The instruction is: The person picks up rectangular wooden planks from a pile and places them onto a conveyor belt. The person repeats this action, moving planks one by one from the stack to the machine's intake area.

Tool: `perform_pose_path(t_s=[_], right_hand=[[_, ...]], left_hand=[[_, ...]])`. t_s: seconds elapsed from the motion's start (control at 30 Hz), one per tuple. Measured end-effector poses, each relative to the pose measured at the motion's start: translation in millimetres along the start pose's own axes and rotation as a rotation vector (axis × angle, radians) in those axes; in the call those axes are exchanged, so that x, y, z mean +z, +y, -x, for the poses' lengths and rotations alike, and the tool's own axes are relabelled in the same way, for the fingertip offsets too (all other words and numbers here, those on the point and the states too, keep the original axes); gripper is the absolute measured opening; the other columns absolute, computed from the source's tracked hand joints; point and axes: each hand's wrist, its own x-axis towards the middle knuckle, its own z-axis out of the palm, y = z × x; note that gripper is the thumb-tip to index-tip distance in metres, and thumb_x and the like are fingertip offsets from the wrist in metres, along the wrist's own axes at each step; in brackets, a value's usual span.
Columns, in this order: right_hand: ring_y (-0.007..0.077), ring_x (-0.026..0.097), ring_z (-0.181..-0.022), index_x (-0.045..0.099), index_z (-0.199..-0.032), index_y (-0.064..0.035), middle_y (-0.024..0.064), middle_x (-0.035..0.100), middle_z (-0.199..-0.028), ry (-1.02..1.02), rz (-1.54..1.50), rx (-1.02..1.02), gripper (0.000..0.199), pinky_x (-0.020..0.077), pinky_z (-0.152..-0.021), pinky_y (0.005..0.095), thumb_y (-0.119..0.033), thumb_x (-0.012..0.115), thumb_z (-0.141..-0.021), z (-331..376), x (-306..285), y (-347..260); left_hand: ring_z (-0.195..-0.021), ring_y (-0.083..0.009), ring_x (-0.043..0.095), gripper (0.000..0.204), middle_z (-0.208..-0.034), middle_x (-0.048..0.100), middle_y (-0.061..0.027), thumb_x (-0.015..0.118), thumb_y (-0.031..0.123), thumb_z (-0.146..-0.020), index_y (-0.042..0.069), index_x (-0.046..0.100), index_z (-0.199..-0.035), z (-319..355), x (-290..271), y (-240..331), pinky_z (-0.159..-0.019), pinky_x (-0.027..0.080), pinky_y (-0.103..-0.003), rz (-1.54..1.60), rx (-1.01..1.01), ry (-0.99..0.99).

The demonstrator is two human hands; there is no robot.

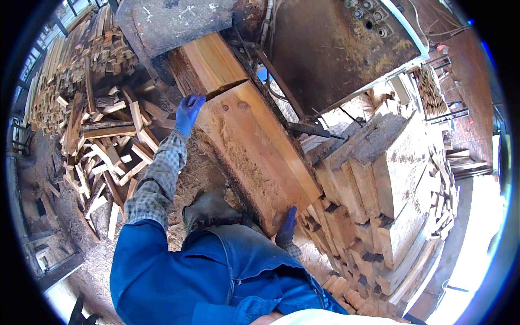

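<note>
Person is wearing blue overalls and a checked shirt, with blue gloves on both hands. Left hand (189, 112) is reaching forward with the arm stretched out, fingers curled over the left edge of a thick slab of sawn wood (254, 146), just below the notch where a cut is running into it. Right hand (286, 226) is down low at the near end of the slab, fingers together and pointing up against its near right corner; cannot tell whether it is gripping or only pressing.

Slab is lying slanted, from upper left down to lower right, on the bed of a big rusty steel saw machine (325, 49). Its top face is fresh cut, smooth, orange-tan with a couple of dark knots; the left side is rough, bark-edged and fibrous. The far part is sliding under a grey, scratched metal housing (168, 21).

Right of the slab a stack of squared grey timber blocks (379, 189) is standing, weathered and cracked at the ends. On the left a messy heap of short offcut sticks (103, 146) is lying on sawdust-covered ground, with a neater pile of thin slats (59, 76) behind it. The machine's brown panel is showing a row of small round buttons (368, 19) near the top.
</note>
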Motion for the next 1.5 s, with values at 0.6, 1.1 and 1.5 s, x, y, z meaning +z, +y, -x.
perform_pose_path(t_s=[0.6, 1.1, 1.5], right_hand=[[0.0423, 0.050, -0.134, 0.047, -0.145, 0.0050, 0.0267, 0.051, -0.144, 0.033, 0.846, -0.902, 0.071, 0.0393, -0.113, 0.0474, -0.024, 0.076, -0.086, 13.9, 5.9, -90.0], [0.0359, 0.043, -0.142, 0.060, -0.136, -0.0122, 0.0115, 0.052, -0.148, -0.323, 0.981, -1.140, 0.056, 0.0121, -0.119, 0.0674, -0.030, 0.070, -0.084, -15.2, 63.7, -80.4], [0.0404, 0.047, -0.136, 0.052, -0.143, -0.0054, 0.0201, 0.053, -0.144, -0.218, 0.929, -1.209, 0.064, 0.0321, -0.115, 0.0549, -0.035, 0.070, -0.090, -56.5, 90.5, -122.2]], left_hand=[[-0.103, -0.0205, 0.064, 0.051, -0.116, 0.069, -0.0079, 0.065, 0.047, -0.097, 0.003, 0.067, -0.123, -9.9, -57.3, -0.1, -0.088, 0.052, -0.034, -0.053, -0.186, 0.008], [-0.089, -0.0162, 0.061, 0.047, -0.102, 0.068, -0.0055, 0.066, 0.042, -0.100, -0.004, 0.067, -0.110, -42.5, -20.4, -4.8, -0.080, 0.050, -0.033, -0.080, -0.160, 0.096], [-0.136, -0.0283, 0.045, 0.065, -0.152, 0.042, -0.0242, 0.067, 0.010, -0.099, -0.010, 0.032, -0.150, 109.2, 3.7, -3.5, -0.115, 0.040, -0.038, -0.528, 0.325, 0.201]])
